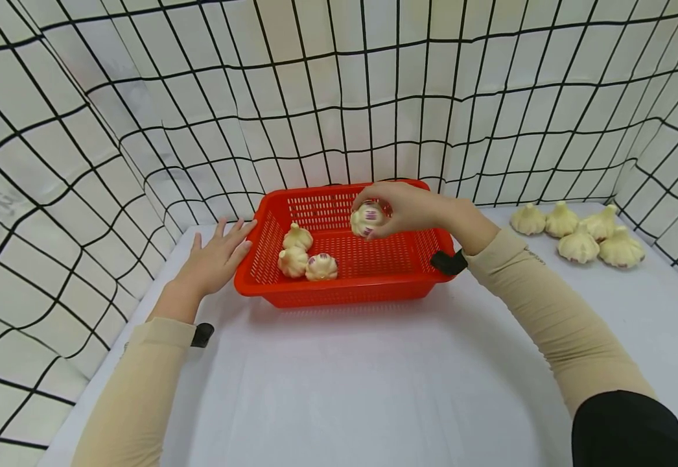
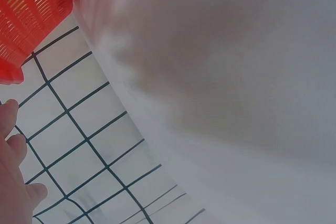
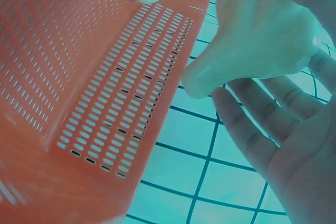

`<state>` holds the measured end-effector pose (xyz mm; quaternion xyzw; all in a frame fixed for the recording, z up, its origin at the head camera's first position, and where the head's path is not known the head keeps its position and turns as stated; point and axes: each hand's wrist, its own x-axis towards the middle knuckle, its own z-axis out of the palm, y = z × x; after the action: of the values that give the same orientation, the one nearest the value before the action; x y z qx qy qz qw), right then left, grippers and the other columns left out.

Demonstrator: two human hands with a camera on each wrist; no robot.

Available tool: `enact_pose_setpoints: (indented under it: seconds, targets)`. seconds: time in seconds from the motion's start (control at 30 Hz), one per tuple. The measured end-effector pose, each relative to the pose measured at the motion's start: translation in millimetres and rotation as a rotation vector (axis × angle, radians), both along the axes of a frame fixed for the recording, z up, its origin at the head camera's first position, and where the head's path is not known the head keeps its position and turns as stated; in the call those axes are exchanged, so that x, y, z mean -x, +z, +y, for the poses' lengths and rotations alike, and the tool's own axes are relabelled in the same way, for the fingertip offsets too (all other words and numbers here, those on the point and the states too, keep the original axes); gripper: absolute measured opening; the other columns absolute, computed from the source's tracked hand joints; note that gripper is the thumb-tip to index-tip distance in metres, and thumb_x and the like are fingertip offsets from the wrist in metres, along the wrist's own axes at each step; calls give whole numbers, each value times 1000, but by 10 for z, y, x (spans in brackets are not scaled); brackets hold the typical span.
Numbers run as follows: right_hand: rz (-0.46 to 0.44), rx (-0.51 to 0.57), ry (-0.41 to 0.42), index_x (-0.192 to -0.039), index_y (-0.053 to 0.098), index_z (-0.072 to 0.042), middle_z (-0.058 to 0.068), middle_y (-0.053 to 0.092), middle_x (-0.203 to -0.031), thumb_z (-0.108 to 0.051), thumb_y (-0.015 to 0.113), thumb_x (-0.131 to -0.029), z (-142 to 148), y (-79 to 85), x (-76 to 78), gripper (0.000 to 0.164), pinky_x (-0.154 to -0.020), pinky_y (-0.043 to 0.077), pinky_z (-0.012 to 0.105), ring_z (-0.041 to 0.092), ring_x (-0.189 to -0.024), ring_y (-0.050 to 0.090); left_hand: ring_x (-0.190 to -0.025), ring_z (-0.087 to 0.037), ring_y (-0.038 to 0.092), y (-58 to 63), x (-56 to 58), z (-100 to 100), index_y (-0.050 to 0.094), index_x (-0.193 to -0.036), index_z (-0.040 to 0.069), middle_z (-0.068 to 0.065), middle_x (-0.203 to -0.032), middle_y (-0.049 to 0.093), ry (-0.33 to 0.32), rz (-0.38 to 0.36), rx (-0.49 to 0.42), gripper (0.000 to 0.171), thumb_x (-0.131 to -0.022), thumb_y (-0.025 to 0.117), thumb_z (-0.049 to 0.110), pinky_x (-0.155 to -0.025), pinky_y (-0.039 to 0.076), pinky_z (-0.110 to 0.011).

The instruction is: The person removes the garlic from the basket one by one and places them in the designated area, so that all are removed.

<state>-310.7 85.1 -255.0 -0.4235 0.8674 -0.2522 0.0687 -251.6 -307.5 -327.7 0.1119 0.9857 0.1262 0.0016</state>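
Observation:
Over the red plastic basket (image 1: 374,285), my right hand (image 1: 403,204) grips a garlic bulb (image 1: 367,219) between curled fingers and thumb. In the right wrist view that same garlic bulb (image 3: 262,35) shows its stem pointing down and left, with the fingers beneath it. Three garlic bulbs (image 1: 292,261) sit together in the left part of the basket. My left hand (image 1: 213,256) is at the basket's left rim, its fingers spread and fairly straight, fingertips right at the edge. The left wrist view catches only part of the left hand (image 2: 18,171) below the basket's corner (image 2: 31,19).
Several garlic bulbs (image 1: 578,241) lie grouped on the white table (image 1: 339,383) at the far right. Black grid netting (image 1: 339,104) over white walls rises behind the basket and along both sides.

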Motion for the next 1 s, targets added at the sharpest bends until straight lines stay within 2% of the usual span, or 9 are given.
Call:
enact_pose_setpoints:
  seconds: [0.23, 0.53, 0.8, 1.0]
  targets:
    - [12, 71, -28, -132, 63, -13, 4, 62, -121, -17, 86, -85, 162, -9, -79, 52, -85, 54, 37, 22, -108, 55, -155, -41, -8, 8, -4, 12, 18, -166, 19, -15, -170, 12, -2, 6, 2, 67, -109, 21, 54, -113, -13, -72]
    - [-18, 99, -112, -139, 53, -12, 8, 62, -133, -16, 84, -87, 358, -32, -159, 60, -84, 54, 38, 24, -106, 58, -155, -41, -8, -2, -14, 22, 18, -166, 19, -16, -170, 12, 4, 13, -2, 66, -110, 21, 54, -113, -14, -72]
    - [6, 177, -112, -131, 52, -7, 13, 65, -128, -11, 83, -87, 529, -99, -209, 55, -87, 52, 41, 27, -113, 56, -155, -42, -7, 0, -10, 18, 18, -166, 19, -16, -170, 13, 1, 18, 0, 66, -109, 21, 54, -113, -13, -72]
    - [37, 211, -144, -133, 54, -8, 10, 60, -124, -8, 83, -85, 695, -154, -240, 56, -79, 55, 40, 28, -106, 56, -155, -41, -8, 5, -19, 16, 18, -166, 19, -15, -170, 12, 6, 12, 1, 67, -109, 21, 54, -113, -13, -72]
